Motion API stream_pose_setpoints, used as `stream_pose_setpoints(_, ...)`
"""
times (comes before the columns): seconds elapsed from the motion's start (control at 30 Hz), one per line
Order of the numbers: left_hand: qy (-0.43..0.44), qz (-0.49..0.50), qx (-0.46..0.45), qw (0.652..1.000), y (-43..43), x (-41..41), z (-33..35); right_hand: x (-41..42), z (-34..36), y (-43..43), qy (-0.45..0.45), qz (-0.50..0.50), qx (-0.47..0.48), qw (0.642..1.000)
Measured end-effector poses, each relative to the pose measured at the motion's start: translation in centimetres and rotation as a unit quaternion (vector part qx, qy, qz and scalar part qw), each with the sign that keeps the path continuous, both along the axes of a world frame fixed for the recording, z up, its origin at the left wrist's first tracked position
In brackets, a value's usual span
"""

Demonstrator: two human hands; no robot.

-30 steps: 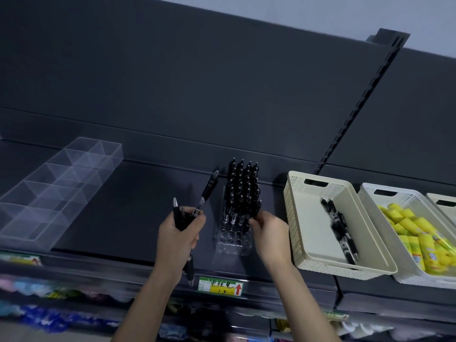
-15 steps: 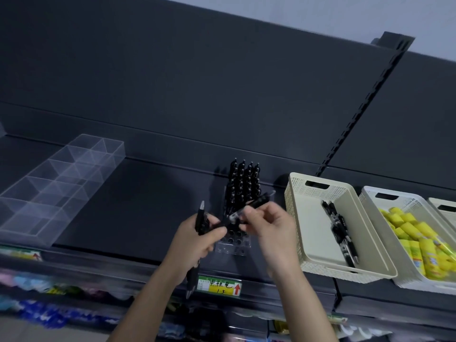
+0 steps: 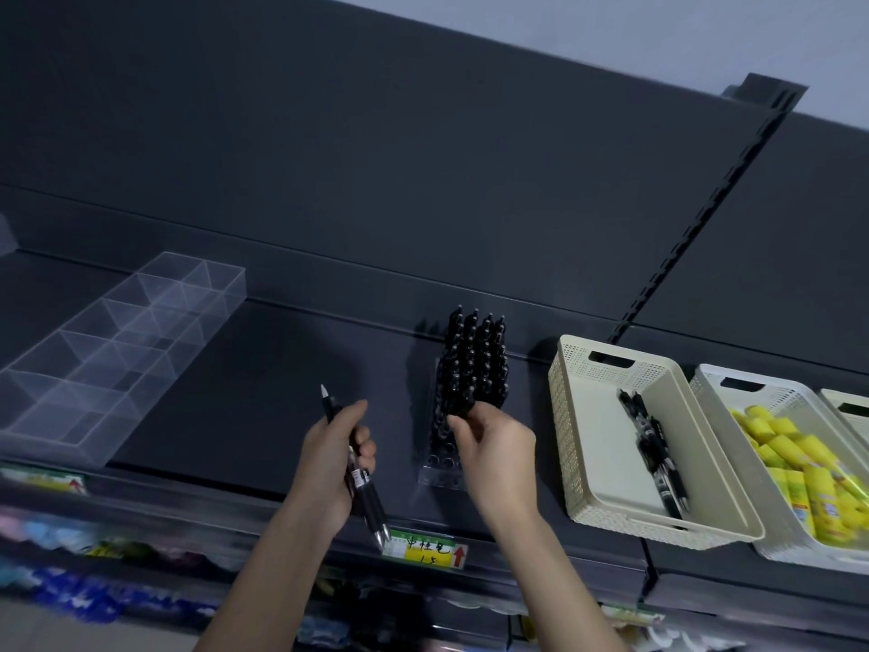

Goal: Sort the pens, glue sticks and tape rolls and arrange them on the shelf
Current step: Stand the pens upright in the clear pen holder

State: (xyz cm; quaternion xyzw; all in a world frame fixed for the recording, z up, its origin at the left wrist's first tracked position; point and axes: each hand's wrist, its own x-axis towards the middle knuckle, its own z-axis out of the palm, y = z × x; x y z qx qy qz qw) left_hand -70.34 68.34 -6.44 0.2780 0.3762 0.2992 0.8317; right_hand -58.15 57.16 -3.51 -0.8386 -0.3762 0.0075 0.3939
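Observation:
On the dark shelf (image 3: pixel 263 407) stands a clear pen rack (image 3: pixel 439 470), its back rows filled with upright black pens (image 3: pixel 475 364). My right hand (image 3: pixel 498 449) is at the rack's front rows and pinches a black pen (image 3: pixel 465 409) among the standing ones. Left of the rack, my left hand (image 3: pixel 329 458) grips a couple of black pens (image 3: pixel 364 487), tips pointing down toward me. More black pens (image 3: pixel 653 444) lie in a beige basket (image 3: pixel 705 529). Yellow glue sticks (image 3: pixel 790 458) fill the white basket (image 3: pixel 714 383) beside it.
A clear divided organiser (image 3: pixel 117 345) sits at the shelf's left. A yellow price tag (image 3: pixel 425 548) is fixed on the shelf's front edge. A third basket (image 3: pixel 846 407) shows at the right border. Blurred coloured goods lie on the lower shelf (image 3: pixel 70 600).
My right hand took a pen from my left hand and carried it back to the rack. My left hand shifted left with the pens it still holds.

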Motion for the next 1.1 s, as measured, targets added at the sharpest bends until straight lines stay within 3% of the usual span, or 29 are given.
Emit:
stream_pose_setpoints(0.13,-0.024,0.002,-0.031,0.999,0.2,0.1,-0.1,-0.2,-0.7,0.5,-0.018,0.024,-0.057,0.998)
stream_pose_setpoints(0.5,-0.015,-0.031,0.072,0.997,0.0,0.4,0.3,0.4,-0.2,0.9,-0.04,0.027,-0.117,0.992)
stream_pose_setpoints(0.7,-0.014,-0.016,0.066,0.998,-0.2,0.9,0.7,0.3,0.3,0.2,-0.036,0.016,-0.146,0.989)
stream_pose_setpoints(0.77,-0.015,-0.008,0.066,0.998,-0.2,1.0,0.8,0.0,0.5,-0.5,-0.016,0.022,-0.155,0.987)
stream_pose_setpoints(0.9,-0.006,0.007,0.079,0.997,-0.8,1.8,1.3,-1.9,1.2,-1.1,0.196,0.138,-0.117,0.964)
stream_pose_setpoints(0.97,0.013,0.0,0.105,0.994,-1.5,2.4,1.5,-2.9,1.3,-0.9,0.204,0.189,-0.11,0.954)
stream_pose_setpoints(1.1,0.07,0.014,0.139,0.988,-2.3,3.0,1.6,-3.0,1.5,-1.1,0.154,0.191,-0.138,0.96)
